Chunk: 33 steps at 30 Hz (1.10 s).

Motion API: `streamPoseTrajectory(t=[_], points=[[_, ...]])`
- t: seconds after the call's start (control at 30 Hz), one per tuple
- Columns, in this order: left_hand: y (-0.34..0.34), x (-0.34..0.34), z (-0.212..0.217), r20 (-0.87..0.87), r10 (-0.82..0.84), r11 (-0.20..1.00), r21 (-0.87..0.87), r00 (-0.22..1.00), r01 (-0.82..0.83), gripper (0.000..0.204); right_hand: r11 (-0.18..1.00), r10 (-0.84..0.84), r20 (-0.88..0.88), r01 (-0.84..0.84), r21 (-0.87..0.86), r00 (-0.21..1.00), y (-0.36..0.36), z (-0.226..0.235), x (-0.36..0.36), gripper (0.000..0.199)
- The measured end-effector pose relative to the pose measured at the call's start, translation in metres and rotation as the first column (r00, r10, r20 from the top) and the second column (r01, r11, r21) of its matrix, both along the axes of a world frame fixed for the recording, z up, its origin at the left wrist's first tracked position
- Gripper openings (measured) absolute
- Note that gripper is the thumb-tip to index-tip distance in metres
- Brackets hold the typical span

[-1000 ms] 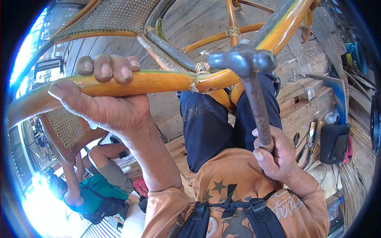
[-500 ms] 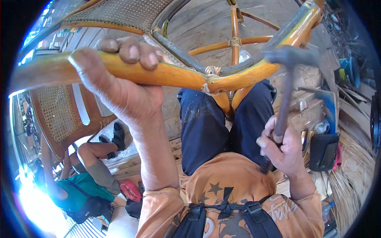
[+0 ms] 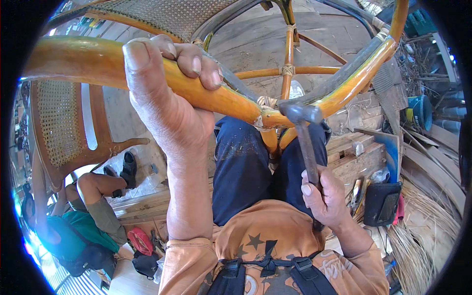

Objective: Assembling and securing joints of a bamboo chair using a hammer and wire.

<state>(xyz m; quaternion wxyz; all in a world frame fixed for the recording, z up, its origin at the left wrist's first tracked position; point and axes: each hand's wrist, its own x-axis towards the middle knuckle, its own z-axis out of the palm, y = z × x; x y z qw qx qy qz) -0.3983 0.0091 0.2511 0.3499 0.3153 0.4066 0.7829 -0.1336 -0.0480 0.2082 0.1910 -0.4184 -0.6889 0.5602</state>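
My left hand (image 3: 172,93) is wrapped round a thick orange-yellow rattan pole (image 3: 93,61), part of a chair frame. Its thumb lies on the near side and the fingers curl over the top. A hammer (image 3: 309,147) is gripped by the handle in my right hand (image 3: 325,196). The hammer's head is at the curved rattan rail, just right of a pale cane-wrapped joint (image 3: 265,104); whether it touches cannot be told. Woven cane mesh (image 3: 162,17) fills the frame at the upper left. Crossed rattan stretchers (image 3: 288,69) show beyond the rail.
At the left, a person in a green shirt (image 3: 81,226) sits beside another cane chair (image 3: 61,128). To the right lie wooden planks (image 3: 361,157), a dark pouch (image 3: 382,204), loose rattan strips (image 3: 418,241) and a blue bucket (image 3: 419,112). My knees are under the frame.
The hammer has come down and left, from raised and blurred to beside the rail near the joint. My left hand and its pole appear slightly farther right; the whole view has shifted somewhat.
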Motion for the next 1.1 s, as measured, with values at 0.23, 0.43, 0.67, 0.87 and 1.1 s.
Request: streamPoseTrajectory(t=[0.23, 0.43, 0.67, 0.87, 1.1], points=[[-0.001, 0.0, -0.002, -0.011, -0.012, 1.0, 0.016, 1.0, 0.012, 0.053, 0.973, 0.041, 0.079, -0.058, 0.223, 0.996, 0.009, 0.007, -0.008, 0.024], [-0.002, 0.001, 0.001, -0.025, -0.008, 1.0, -0.001, 1.0, 0.008, 0.053, 0.999, -0.041, -0.018, 0.042, 0.024, 0.999, 0.002, 0.009, -0.002, 0.024], [-0.001, -0.001, 0.0, -0.042, -0.001, 1.0, -0.011, 0.999, 0.0, 0.053, 0.981, 0.096, 0.168, -0.122, 0.15, 0.981, 0.01, 0.008, -0.014, 0.026], [0.0, -0.001, 0.001, -0.027, -0.005, 1.0, -0.007, 1.0, 0.005, 0.054, 0.994, 0.003, -0.002, -0.002, 0.107, 1.0, 0.002, 0.014, -0.005, 0.027], [-0.001, -0.002, -0.001, -0.041, -0.013, 1.0, 0.003, 0.999, 0.013, 0.053, 0.986, 0.072, 0.15, -0.093, 0.138, 0.986, 0.004, 0.006, -0.013, 0.026]])
